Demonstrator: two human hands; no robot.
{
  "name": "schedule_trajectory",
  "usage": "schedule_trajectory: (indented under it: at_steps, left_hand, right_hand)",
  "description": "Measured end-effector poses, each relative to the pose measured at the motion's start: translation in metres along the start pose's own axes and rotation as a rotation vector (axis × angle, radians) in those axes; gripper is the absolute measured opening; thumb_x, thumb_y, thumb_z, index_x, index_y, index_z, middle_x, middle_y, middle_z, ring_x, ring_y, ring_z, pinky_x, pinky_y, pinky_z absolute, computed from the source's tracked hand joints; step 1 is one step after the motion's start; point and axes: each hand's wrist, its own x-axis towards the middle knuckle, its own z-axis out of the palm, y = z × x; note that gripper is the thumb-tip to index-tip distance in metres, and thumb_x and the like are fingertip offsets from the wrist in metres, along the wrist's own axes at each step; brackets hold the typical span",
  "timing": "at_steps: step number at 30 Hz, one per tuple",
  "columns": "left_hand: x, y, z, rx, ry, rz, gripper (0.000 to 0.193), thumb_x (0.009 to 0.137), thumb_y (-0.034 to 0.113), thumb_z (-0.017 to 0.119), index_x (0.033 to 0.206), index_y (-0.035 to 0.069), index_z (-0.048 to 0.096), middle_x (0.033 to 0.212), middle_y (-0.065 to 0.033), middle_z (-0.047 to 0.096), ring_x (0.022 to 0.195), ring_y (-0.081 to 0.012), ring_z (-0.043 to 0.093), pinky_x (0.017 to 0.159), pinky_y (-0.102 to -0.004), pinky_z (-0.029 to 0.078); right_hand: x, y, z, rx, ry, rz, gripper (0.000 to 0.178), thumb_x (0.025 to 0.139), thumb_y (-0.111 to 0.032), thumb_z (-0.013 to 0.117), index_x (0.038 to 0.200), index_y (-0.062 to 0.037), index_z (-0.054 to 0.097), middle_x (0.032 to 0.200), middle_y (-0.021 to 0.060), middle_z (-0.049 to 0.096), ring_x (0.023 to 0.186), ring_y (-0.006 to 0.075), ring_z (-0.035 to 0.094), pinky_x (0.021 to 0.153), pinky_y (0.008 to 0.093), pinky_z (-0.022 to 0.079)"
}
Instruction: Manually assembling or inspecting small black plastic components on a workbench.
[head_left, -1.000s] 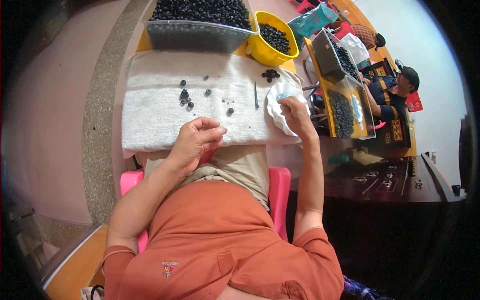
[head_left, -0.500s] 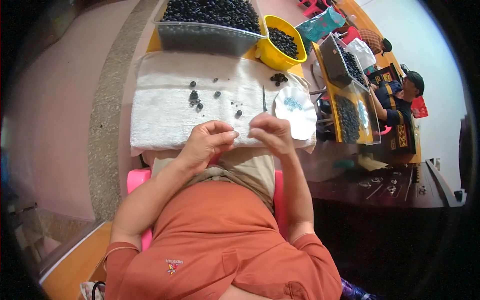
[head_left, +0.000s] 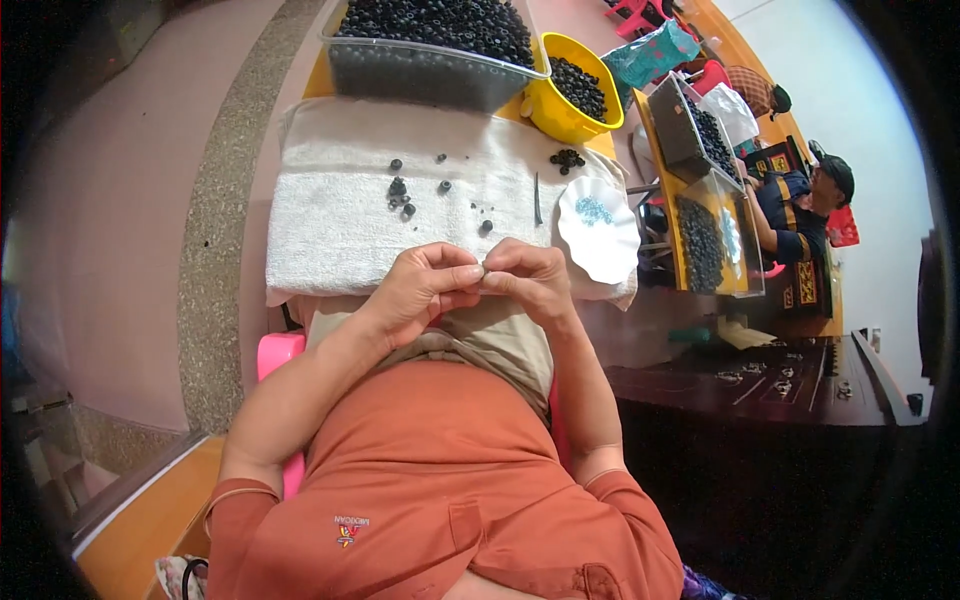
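My left hand (head_left: pixel 428 286) and my right hand (head_left: pixel 532 284) meet over the near edge of a white towel (head_left: pixel 330 235). Both pinch with thumb and fingers at the same spot; whatever lies between the fingertips is too small and covered to make out. Beyond them on the towel lie several small black round parts, one black part (head_left: pixel 487 226) closest to my fingers. A thin dark pointed tool (head_left: pixel 538 198), perhaps tweezers, rests right of these. Beside it a white wavy-edged dish (head_left: pixel 603 262) holds tiny light-blue pieces (head_left: pixel 594 210).
At the far edge stand a clear plastic bin (head_left: pixel 430 78) and a yellow tub (head_left: pixel 558 118), both full of black parts. A small heap of black parts (head_left: pixel 567 160) lies near the tub. To the right, a person (head_left: pixel 790 200) works at another table with bins (head_left: pixel 690 135).
My right hand has come down and left to meet my left hand; their fingertips now touch. The towel's contents look unmoved, though the whole view has shifted slightly.
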Motion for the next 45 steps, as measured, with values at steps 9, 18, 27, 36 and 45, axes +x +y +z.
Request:
schedule_trajectory:
  at_steps: [9, 18, 27, 36, 45]
  left_hand:
    - [0.000, 0.001, -0.002, 0.015, -0.012, 0.008, 0.010, 0.091, 0.008, 0.067, 0.100, 0.005, 0.062, 0.096, -0.0047, 0.065, 0.087, -0.0152, 0.065, 0.078, -0.0297, 0.058]
    - [0.001, 0.002, -0.004, -0.037, -0.013, 0.030, 0.010, 0.090, 0.008, 0.068, 0.098, 0.006, 0.063, 0.096, -0.0044, 0.065, 0.088, -0.0148, 0.065, 0.079, -0.0302, 0.057]
    - [-0.001, 0.003, -0.003, 0.031, -0.074, -0.073, 0.013, 0.087, 0.007, 0.072, 0.097, 0.005, 0.064, 0.093, -0.0045, 0.065, 0.084, -0.0158, 0.066, 0.079, -0.0303, 0.057]
    - [-0.002, 0.010, -0.003, -0.041, -0.041, -0.029, 0.007, 0.091, 0.008, 0.067, 0.097, 0.005, 0.063, 0.094, -0.0053, 0.066, 0.084, -0.0148, 0.066, 0.077, -0.0301, 0.058]
    - [0.004, 0.006, -0.011, -0.140, 0.035, 0.135, 0.010, 0.092, 0.008, 0.066, 0.101, 0.004, 0.063, 0.096, -0.0049, 0.065, 0.088, -0.0141, 0.065, 0.078, -0.0301, 0.058]
  right_hand:
    - [-0.002, 0.008, 0.008, -0.206, 0.048, -0.170, 0.014, 0.081, 0.009, 0.071, 0.095, 0.0040, 0.071, 0.089, 0.0100, 0.066, 0.077, 0.0142, 0.064, 0.066, 0.0238, 0.051]
    - [-0.004, 0.007, 0.020, -0.441, 0.133, -0.354, 0.012, 0.084, 0.008, 0.068, 0.096, 0.0046, 0.069, 0.085, 0.0073, 0.067, 0.073, 0.0114, 0.063, 0.064, 0.0231, 0.050]
    - [-0.002, -0.012, -0.005, -0.244, -0.055, 0.055, 0.007, 0.083, 0.003, 0.073, 0.089, 0.0023, 0.072, 0.082, 0.0056, 0.068, 0.077, 0.0100, 0.063, 0.069, 0.0232, 0.049]
    - [-0.005, -0.001, 0.033, -0.617, 0.090, -0.399, 0.025, 0.084, 0.004, 0.070, 0.110, 0.0018, 0.066, 0.093, 0.0113, 0.064, 0.078, 0.0159, 0.063, 0.066, 0.0264, 0.050]
    - [0.025, -0.026, 0.022, -0.689, -0.047, -0.218, 0.020, 0.087, 0.000, 0.068, 0.106, 0.0037, 0.069, 0.082, 0.0114, 0.064, 0.075, 0.0154, 0.061, 0.068, 0.0261, 0.048]
